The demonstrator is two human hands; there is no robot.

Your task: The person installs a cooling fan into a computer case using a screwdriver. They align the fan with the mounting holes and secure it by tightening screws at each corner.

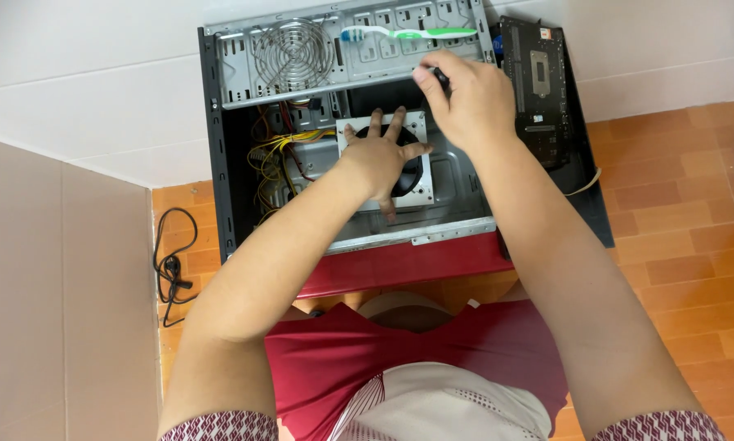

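View from above of a person's two bare hands working inside one open computer case point(220, 147) lying on an orange tiled floor. At the far left, one black power cable point(169, 265) lies coiled on the tiles beside a beige panel. Inside the case, left of centre, sits one round wire fan grille point(291, 51) on the grey metal rear wall, and below it a bundle of yellow and red wires point(277, 151). In the middle, the left hand point(379, 159) lies flat with fingers spread wide on one square power supply unit point(420, 192) with a dark round fan opening; it grips nothing. Far of it, one toothbrush point(408, 33) with a green and white handle rests across the case's upper edge. The right hand point(465, 98) is curled, pinching a small dark object point(440, 77) between thumb and fingers; what it is cannot be told. At the right, one dark motherboard point(538, 90) lies on a black side panel point(591, 204) beside the case. No labels can be made out.
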